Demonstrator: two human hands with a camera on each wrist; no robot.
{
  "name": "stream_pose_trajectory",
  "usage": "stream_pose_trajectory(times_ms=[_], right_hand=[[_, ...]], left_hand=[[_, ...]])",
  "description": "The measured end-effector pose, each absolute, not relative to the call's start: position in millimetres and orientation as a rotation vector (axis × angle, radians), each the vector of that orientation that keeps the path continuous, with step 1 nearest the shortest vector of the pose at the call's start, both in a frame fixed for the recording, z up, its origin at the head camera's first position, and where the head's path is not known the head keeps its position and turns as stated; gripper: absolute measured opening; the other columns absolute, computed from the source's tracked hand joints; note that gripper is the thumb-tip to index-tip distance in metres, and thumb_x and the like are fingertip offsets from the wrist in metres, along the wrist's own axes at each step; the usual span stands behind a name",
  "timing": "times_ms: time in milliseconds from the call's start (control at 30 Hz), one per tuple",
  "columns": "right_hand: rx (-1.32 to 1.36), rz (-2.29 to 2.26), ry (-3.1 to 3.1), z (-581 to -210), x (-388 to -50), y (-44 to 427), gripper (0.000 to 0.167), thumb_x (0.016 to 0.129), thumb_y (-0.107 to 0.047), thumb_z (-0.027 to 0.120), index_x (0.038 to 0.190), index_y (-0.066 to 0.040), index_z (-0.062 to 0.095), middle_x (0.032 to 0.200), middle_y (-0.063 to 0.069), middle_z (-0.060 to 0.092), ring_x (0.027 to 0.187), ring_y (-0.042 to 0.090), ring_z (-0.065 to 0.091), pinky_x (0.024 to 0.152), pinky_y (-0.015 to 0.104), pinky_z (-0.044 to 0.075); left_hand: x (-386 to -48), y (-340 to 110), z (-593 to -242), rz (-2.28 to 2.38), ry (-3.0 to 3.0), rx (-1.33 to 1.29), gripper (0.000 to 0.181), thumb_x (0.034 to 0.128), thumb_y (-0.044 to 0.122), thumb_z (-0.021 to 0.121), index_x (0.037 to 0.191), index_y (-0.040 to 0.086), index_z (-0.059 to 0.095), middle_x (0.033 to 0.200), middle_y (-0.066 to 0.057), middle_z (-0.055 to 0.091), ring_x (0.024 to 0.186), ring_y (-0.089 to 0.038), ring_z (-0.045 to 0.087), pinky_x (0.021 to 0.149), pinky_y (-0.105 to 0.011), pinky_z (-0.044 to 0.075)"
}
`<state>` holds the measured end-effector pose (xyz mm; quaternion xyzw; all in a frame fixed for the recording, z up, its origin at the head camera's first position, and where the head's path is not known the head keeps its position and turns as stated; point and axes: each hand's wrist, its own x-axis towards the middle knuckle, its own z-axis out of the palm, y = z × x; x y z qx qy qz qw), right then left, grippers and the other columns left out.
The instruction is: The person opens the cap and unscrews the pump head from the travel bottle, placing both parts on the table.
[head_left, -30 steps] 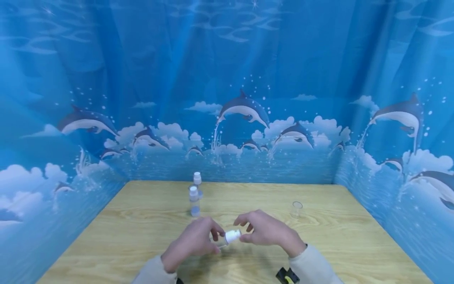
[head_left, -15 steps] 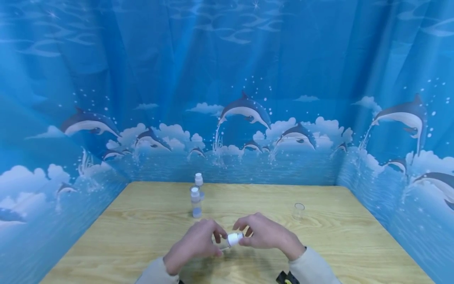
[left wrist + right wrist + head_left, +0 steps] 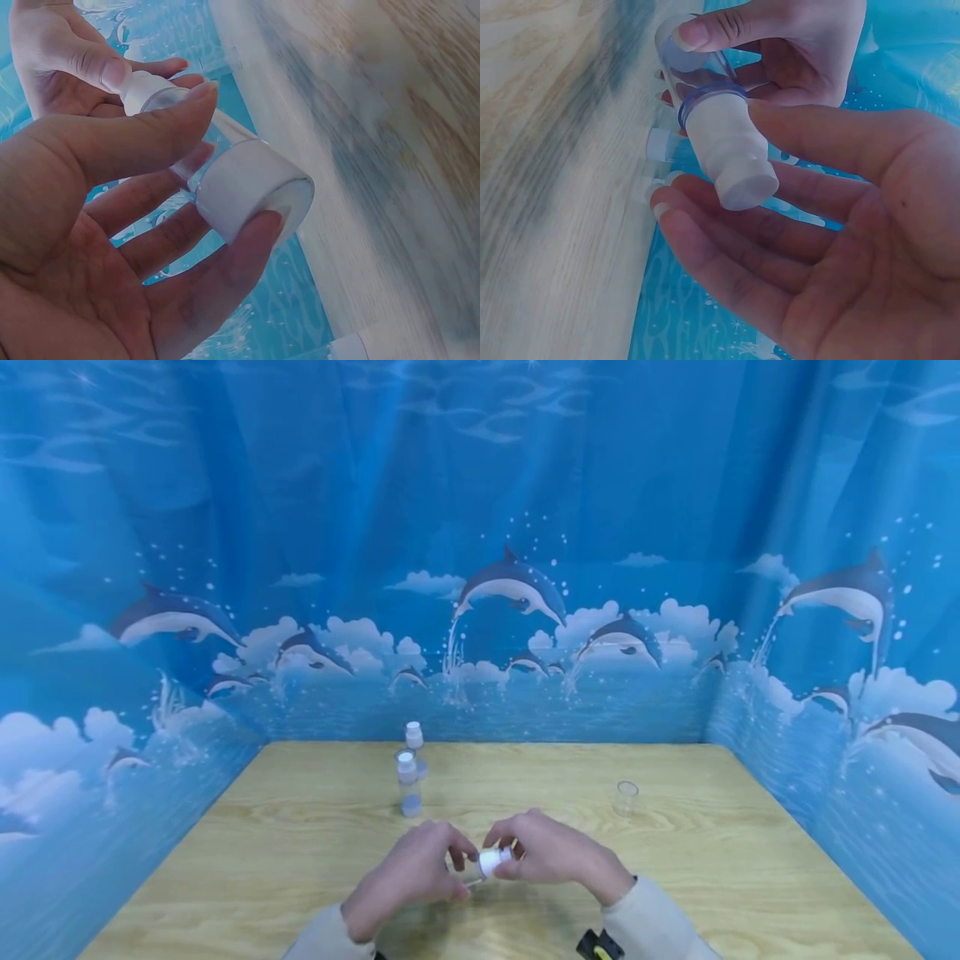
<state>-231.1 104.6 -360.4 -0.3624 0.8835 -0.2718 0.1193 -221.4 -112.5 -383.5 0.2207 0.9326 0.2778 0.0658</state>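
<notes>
Tabletop (image 3: 315, 852), pale wood-grain finish, serves as the work surface. Blue curtain (image 3: 480, 460), printed with dolphins, clouds and water, encloses it at the rear, left and right; the cloth shows vertical folds.

Count of items: three clear bottles with white tops and one clear cup.

Held bottle (image 3: 489, 862), quantity one: located between the two hands, above the near middle of the surface, tilted nearly flat, with its white top (image 3: 731, 150) toward the right hand. A blue ring (image 3: 711, 96) sits where the top meets the clear body. A white base (image 3: 251, 187) forms the opposite end.

Standing bottles, quantity two: the front bottle (image 3: 408, 787) and the rear bottle (image 3: 414, 735) are upright left of centre, one partly behind the other. A dark rim shows beside the front bottle; its owner cannot be identified.

Clear cup (image 3: 626, 800), quantity one: stands on the right half of the surface, well apart from the bottles.

Left hand (image 3: 420, 862): thumb and fingers bend around the clear body, with one fingertip against the base. Right hand (image 3: 555, 852): thumb and index finger pinch the white top; the remaining fingers are curved and spread clear of it.

Sleeves, quantity two: light-coloured; a black device (image 3: 600, 946) with a yellow part adjoins the right sleeve (image 3: 652, 920).
</notes>
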Motion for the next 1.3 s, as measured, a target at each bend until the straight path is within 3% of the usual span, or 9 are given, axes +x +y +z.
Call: stream_pose_trajectory(times_ms=[533, 1300], right_hand=[[-1.066, -0.849, 2.591, -368.1, -231.1, 101.0, 0.023, 0.091, -0.013, 0.076, 0.113, -0.007, 0.074, 0.098, 0.002, 0.077, 0.074, -0.003, 0.060, 0.068, 0.016, 0.053], [-1.213, -0.914, 2.692, -371.9, -232.7, 96.5, 0.022, 0.090, -0.004, 0.075, 0.112, -0.004, 0.078, 0.103, 0.009, 0.081, 0.074, -0.004, 0.066, 0.066, 0.014, 0.053]], left_hand=[[-220.9, -113.6, -384.9, 0.820, 2.817, 0.673, 0.041, 0.0687, 0.011, 0.092, 0.107, 0.018, 0.080, 0.086, 0.005, 0.075, 0.073, -0.006, 0.062, 0.063, -0.024, 0.051], [-218.0, -115.5, -378.7, 0.885, 2.824, 0.636, 0.038, 0.0696, 0.007, 0.090, 0.106, 0.012, 0.079, 0.087, 0.001, 0.075, 0.075, -0.010, 0.063, 0.064, -0.025, 0.052]])
